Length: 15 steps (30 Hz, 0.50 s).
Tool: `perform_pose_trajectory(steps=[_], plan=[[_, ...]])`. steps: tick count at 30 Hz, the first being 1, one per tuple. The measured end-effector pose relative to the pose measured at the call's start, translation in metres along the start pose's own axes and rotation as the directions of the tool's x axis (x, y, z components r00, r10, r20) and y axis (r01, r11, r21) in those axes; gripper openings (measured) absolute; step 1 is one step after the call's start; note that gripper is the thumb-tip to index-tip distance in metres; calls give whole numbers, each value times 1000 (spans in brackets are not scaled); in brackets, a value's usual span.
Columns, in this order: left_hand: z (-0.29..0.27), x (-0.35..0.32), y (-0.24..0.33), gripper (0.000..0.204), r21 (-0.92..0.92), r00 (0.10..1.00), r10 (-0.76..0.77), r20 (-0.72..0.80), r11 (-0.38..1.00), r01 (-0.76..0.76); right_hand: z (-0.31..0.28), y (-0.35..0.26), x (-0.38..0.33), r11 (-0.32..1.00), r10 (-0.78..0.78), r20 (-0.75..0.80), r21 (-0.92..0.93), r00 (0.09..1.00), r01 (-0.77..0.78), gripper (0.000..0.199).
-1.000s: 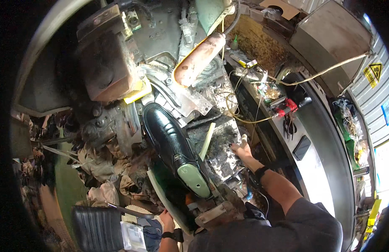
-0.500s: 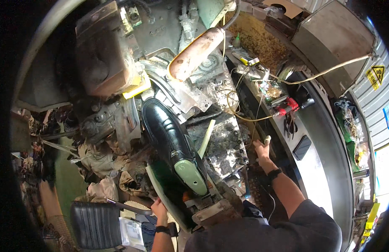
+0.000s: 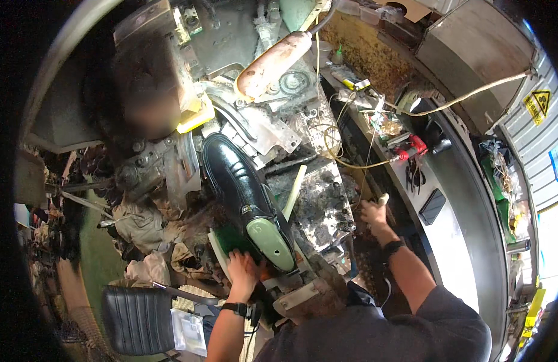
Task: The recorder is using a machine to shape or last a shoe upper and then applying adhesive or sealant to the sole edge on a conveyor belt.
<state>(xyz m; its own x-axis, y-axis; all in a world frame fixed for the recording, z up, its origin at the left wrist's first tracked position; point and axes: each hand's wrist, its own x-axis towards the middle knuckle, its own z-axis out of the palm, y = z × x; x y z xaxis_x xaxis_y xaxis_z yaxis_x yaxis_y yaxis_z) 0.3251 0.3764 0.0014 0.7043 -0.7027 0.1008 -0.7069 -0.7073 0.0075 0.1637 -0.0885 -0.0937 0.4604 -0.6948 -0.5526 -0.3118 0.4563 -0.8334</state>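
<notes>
A glossy black leather shoe (image 3: 234,175) sits on the machine, toe pointing away from me. The pale green shoe last (image 3: 272,244) shows at its near end. My left hand (image 3: 243,274) is at the dark panel with a pale edge (image 3: 217,248), beside and below the near end of the shoe. Its fingers are apart and seem to touch the panel, with no object visible in them. To the right of the machine, my right hand (image 3: 375,218) is held out with fingers apart. A whitish cover or stub (image 3: 383,199) shows at its thumb; I cannot make out which.
A lit elongated lamp (image 3: 273,66) hangs over the machine, near a yellow block (image 3: 196,114). On the right bench lie a red tool (image 3: 410,148), black scissors (image 3: 415,177) and a phone (image 3: 433,206). A cable loops across. A black chair (image 3: 137,320) stands at lower left.
My left hand has moved up and right, from the panel's lower outer edge to beside the last. The right hand has shifted only slightly. The shoe stays on the machine.
</notes>
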Motion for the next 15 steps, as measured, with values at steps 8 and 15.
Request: perform_pose_trajectory(steps=[8, 15], plan=[[-9, -26, 12, 51, -862, 915, -221, 339, 317, 396, 8, -48, -45, 971, -232, 248, 122, 941, 207, 82], [-130, -80, 25, 61, -782, 911, -383, 149, 518, 346, 71, -114, -140, 829, -554, 229, 63, 801, 555, 43]])
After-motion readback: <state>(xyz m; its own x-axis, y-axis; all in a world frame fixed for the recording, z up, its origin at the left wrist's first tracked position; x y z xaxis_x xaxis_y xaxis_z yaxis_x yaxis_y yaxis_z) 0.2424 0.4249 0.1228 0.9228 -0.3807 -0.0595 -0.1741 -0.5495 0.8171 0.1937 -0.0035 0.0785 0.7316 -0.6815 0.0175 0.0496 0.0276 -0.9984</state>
